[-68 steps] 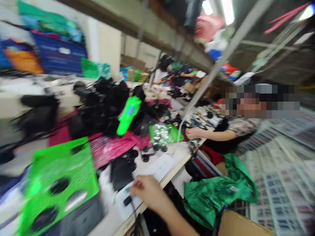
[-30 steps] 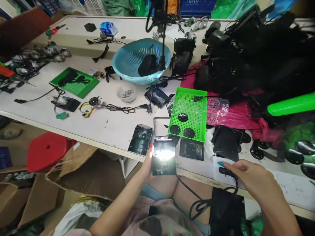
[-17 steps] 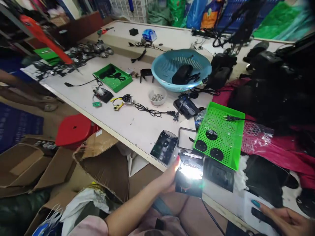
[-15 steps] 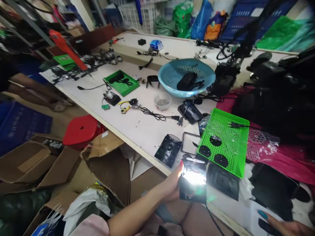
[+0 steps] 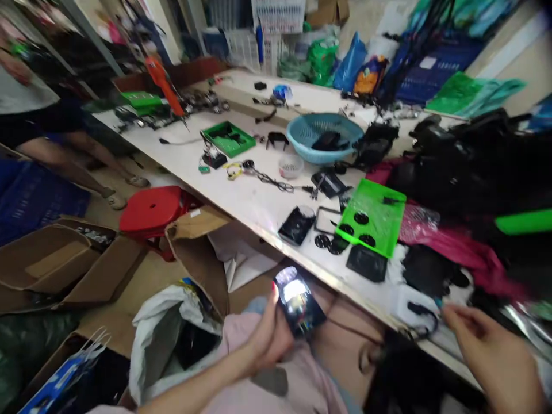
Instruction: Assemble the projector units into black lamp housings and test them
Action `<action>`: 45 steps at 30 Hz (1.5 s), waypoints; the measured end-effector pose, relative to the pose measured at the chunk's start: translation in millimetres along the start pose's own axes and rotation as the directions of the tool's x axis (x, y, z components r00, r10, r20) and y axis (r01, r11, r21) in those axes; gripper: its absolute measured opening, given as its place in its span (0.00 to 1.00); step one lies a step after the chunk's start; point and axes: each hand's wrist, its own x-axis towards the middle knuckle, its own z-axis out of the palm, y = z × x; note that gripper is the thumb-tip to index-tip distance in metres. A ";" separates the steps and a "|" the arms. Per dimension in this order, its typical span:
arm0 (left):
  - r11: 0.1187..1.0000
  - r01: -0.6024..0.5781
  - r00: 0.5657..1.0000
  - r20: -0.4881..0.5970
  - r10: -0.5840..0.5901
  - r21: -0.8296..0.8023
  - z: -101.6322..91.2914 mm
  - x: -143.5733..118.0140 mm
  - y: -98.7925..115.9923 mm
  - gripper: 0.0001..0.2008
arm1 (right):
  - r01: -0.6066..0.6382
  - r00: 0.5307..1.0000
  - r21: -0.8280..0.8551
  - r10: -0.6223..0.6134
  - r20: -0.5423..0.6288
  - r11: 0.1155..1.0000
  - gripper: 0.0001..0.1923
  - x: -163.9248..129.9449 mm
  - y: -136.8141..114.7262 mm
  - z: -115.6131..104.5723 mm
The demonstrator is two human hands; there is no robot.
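Lit device (image 5: 301, 307), a black casing with a bright glowing patch on its face, sits at the lower centre of the frame, tilted, in front of the table edge and above the person's lap. The left hand (image 5: 271, 336) grips it by its left side, the thumb pressed along the edge and the other fingers mostly hidden behind. A dark cord (image 5: 353, 329) runs from the device towards the lower right.

The right hand (image 5: 491, 351) is at the lower right, blurred, its fingers curled and the thumb close to the forefinger; whether anything is pinched there, I cannot tell. Its fingertips are just beside a black plug (image 5: 419, 309) on a white power strip (image 5: 402, 298).

Right of centre, a bright green tray (image 5: 375, 201) holds 3 black discs (image 5: 361, 217), and 2 more discs (image 5: 322, 241) lie on the white table (image 5: 245, 201) at its lower left. A flat black panel (image 5: 366, 263) lies just below the tray, and an open black housing (image 5: 296, 224) lies to its left. Above centre, a blue colander (image 5: 323, 156) contains a black item (image 5: 326, 140). A red stool (image 5: 150, 208) stands at the left of the frame; another person (image 5: 26, 103) is at the upper left.
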 end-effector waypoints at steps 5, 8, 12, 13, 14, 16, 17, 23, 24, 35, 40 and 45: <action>0.997 -0.059 0.990 -0.134 0.052 -0.048 1.9 -2.3 1.3 0.32 | 0.028 0.975 0.199 -0.071 0.212 0.980 0.19 -69.3 -68.8 -18.3; 0.997 -0.056 0.991 -0.127 0.049 -0.051 4.4 -6.8 1.8 0.32 | 0.282 0.839 0.301 -0.387 0.382 0.911 0.16 -102.4 -90.7 2.3; 0.996 -0.084 0.994 -0.078 0.081 -0.035 3.2 -9.7 0.2 0.31 | 0.441 0.769 0.251 -0.507 0.389 0.862 0.13 -118.4 -100.1 31.9; 0.996 -0.083 0.994 -0.071 0.081 -0.027 1.9 -8.9 -1.2 0.31 | 0.462 0.766 0.239 -0.520 0.378 0.854 0.13 -118.8 -101.6 35.4; 0.997 -0.080 0.995 -0.065 0.079 -0.016 0.4 -7.4 -3.1 0.31 | 0.477 0.765 0.237 -0.532 0.363 0.847 0.13 -118.5 -102.9 36.9; 0.996 -0.085 0.995 -0.047 0.084 -0.002 -1.3 -3.4 -8.1 0.31 | 0.506 0.764 0.245 -0.561 0.318 0.827 0.15 -117.0 -104.9 35.1; 0.996 -0.090 0.995 -0.034 0.090 -0.001 -1.1 -1.1 -10.8 0.31 | 0.528 0.755 0.252 -0.584 0.297 0.811 0.15 -116.0 -105.3 32.8; 0.993 -0.114 0.993 0.016 0.115 -0.030 14.0 7.4 -22.6 0.33 | 0.563 0.711 0.284 -0.631 0.310 0.776 0.19 -109.6 -103.8 20.4; 0.993 -0.111 0.993 0.022 0.112 -0.031 16.0 7.5 -23.3 0.33 | 0.536 0.719 0.290 -0.609 0.334 0.792 0.19 -108.6 -104.0 19.5; 0.987 -0.160 0.987 -0.027 0.160 0.002 11.4 0.4 -19.4 0.28 | 0.438 0.648 0.334 -0.551 0.526 0.834 0.22 -99.4 -108.2 21.4; 0.999 -0.041 0.997 -0.070 0.042 0.016 0.1 -10.9 -23.7 0.27 | 0.591 0.522 0.284 -0.627 0.578 0.755 0.21 -98.2 -114.4 22.1; 0.995 0.095 0.993 -0.080 -0.092 0.040 -13.6 -22.0 -27.8 0.26 | 0.597 0.447 0.267 -0.590 0.673 0.757 0.18 -98.2 -120.1 18.4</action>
